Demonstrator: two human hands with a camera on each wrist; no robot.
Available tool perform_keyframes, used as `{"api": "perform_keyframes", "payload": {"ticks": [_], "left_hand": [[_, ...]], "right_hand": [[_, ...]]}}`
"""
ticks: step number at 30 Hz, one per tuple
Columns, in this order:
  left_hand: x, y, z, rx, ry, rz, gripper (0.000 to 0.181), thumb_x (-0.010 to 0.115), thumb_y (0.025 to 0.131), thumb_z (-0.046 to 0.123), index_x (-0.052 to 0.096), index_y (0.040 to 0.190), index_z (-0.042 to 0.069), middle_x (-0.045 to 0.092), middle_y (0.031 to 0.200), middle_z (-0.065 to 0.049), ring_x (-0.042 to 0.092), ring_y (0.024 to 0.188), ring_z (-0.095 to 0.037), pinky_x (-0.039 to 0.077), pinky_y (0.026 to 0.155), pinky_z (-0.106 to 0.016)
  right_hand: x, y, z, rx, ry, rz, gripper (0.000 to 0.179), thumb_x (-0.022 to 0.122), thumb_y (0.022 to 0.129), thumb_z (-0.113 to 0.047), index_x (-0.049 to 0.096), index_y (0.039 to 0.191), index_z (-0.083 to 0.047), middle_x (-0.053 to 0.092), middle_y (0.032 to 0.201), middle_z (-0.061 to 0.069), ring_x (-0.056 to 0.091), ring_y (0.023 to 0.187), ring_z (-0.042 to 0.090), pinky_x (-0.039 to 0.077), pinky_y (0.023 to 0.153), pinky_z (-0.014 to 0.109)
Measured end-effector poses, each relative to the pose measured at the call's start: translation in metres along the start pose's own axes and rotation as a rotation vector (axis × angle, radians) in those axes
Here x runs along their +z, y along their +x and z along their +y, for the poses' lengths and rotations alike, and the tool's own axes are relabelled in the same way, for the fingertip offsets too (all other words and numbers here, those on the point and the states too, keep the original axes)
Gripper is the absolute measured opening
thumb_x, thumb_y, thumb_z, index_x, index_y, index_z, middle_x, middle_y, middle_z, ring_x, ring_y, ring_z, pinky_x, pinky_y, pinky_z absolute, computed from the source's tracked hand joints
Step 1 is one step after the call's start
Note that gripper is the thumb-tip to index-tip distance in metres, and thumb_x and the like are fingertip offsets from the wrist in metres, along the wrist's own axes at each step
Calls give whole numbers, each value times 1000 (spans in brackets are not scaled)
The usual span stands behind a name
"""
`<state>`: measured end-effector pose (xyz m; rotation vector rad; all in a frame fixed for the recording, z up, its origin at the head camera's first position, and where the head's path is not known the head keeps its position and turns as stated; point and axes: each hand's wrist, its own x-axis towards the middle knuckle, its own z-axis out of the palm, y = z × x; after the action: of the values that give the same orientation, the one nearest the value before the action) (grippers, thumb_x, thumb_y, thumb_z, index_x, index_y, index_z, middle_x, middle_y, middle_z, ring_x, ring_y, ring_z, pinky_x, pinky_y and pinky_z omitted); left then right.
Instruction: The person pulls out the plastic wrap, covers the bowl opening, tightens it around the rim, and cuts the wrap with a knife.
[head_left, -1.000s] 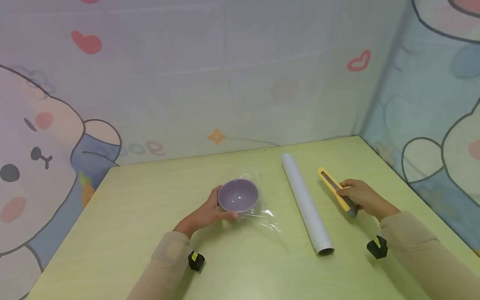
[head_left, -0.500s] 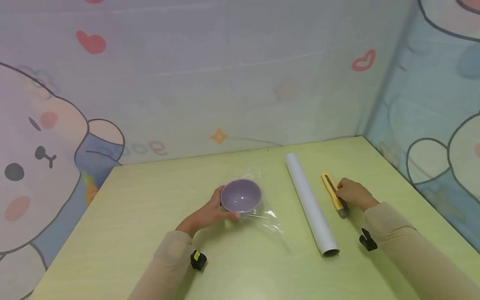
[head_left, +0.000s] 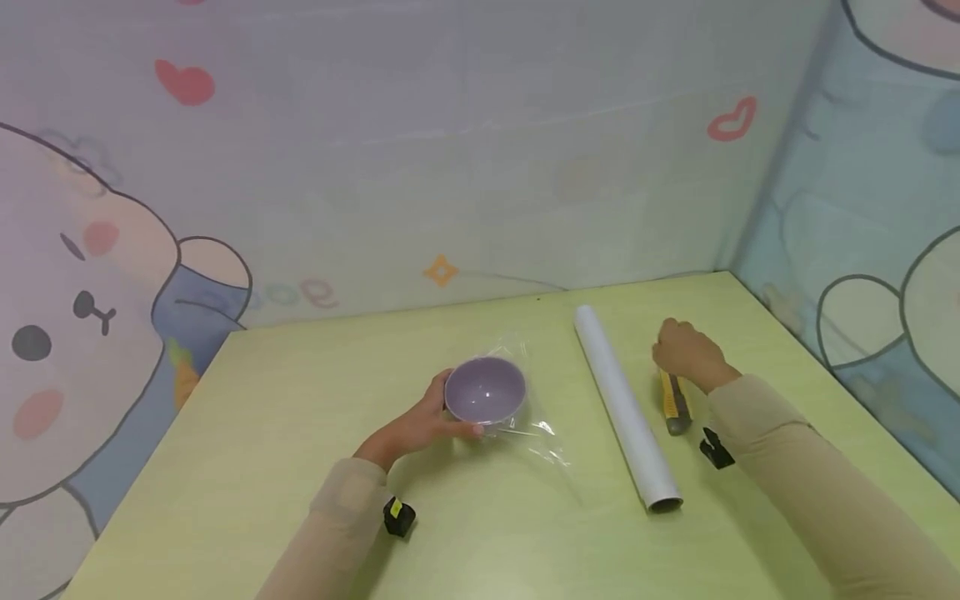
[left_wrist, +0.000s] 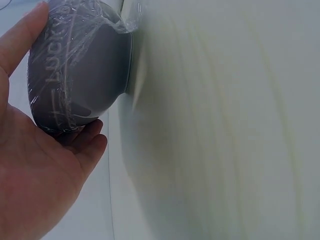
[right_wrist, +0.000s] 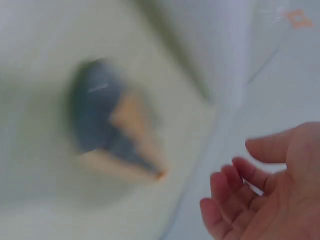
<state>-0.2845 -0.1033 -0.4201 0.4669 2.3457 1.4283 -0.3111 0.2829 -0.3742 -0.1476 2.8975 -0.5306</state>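
My left hand (head_left: 416,427) grips a purple bowl (head_left: 486,390) by its left side, thumb at the near rim. Clear cling film (head_left: 551,450) is wrapped over the bowl's outside, and a loose end trails onto the table to the right. The left wrist view shows the bowl (left_wrist: 95,65) tilted, with fingers around its film-covered wall. My right hand (head_left: 688,354) hovers over a yellow and grey utility knife (head_left: 677,410), hiding its far half. In the right wrist view that hand (right_wrist: 260,185) is apart from the blurred knife (right_wrist: 122,125), fingers loosely bent around nothing.
A long white roll (head_left: 626,408) lies between the bowl and the utility knife, its hollow end facing me. The pale green table (head_left: 300,467) meets a cloth backdrop (head_left: 510,167) at the back and another on the right.
My right hand has put the utility knife down on the table right of the roll, let go of it and lifted away. The left hand keeps the bowl in place.
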Motion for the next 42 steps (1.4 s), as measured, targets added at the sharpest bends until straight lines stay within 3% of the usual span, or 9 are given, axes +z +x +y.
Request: {"api": "perform_keyframes", "payload": {"ticks": [5,11,14,17,22,25,29,37,42], "left_hand": [[1,1,-1,-16,3,0,105,80,68,33,10,145,17,24,145,-6,24,134,-26,16,110,-53],[0,5,1,20,23,-15,102,79,69,33,12,144,15,25,144,-7,25,133,-26,16,109,-53],[-1,5,-1,9,23,-24,102,80,69,33,12,144,16,26,144,-6,28,132,-26,19,109,-52],[-2,3,-2,-9,23,-25,102,80,69,32,12,144,18,26,143,-4,30,131,-24,20,108,-51],[-1,3,-2,18,11,-38,98,79,70,31,14,143,18,27,142,-5,30,130,-25,21,108,-51],[0,3,-2,25,11,-45,99,78,70,31,13,143,18,26,143,-6,29,131,-25,21,108,-52],[0,3,-1,9,16,-30,100,79,69,32,13,143,19,26,143,-5,28,132,-25,20,108,-52],[-1,2,-1,19,21,-30,100,79,69,33,13,143,18,26,143,-5,28,132,-25,20,108,-52],[-1,-1,0,3,26,-11,102,79,69,33,12,144,18,27,144,-5,27,133,-24,19,109,-52]], "right_hand": [[-1,18,-59,-225,-70,71,29,42,95,-9,49,120,4,48,121,26,47,107,41,42,85,50],[18,45,-106,-252,-143,75,47,37,88,5,43,134,-5,40,139,20,33,129,40,40,95,51],[33,58,-121,-245,-123,93,53,38,87,5,42,137,-11,37,143,17,30,133,38,46,85,43],[48,68,-132,-235,-45,127,57,40,84,7,46,135,-17,37,143,15,32,132,39,45,63,31],[66,77,-139,-179,80,188,50,43,81,8,58,122,-17,49,135,13,48,117,38,43,55,28],[73,78,-136,-141,118,212,33,48,87,0,64,112,-13,60,123,11,56,108,32,50,74,35],[78,75,-132,-102,167,199,24,47,93,-11,67,106,-12,66,114,7,58,109,28,47,90,41],[88,71,-129,-69,157,204,20,46,90,-9,60,103,-5,66,101,12,62,88,27,51,75,39],[97,63,-130,-144,96,264,15,45,91,-5,59,93,1,65,87,15,61,77,26,52,70,35]]}}
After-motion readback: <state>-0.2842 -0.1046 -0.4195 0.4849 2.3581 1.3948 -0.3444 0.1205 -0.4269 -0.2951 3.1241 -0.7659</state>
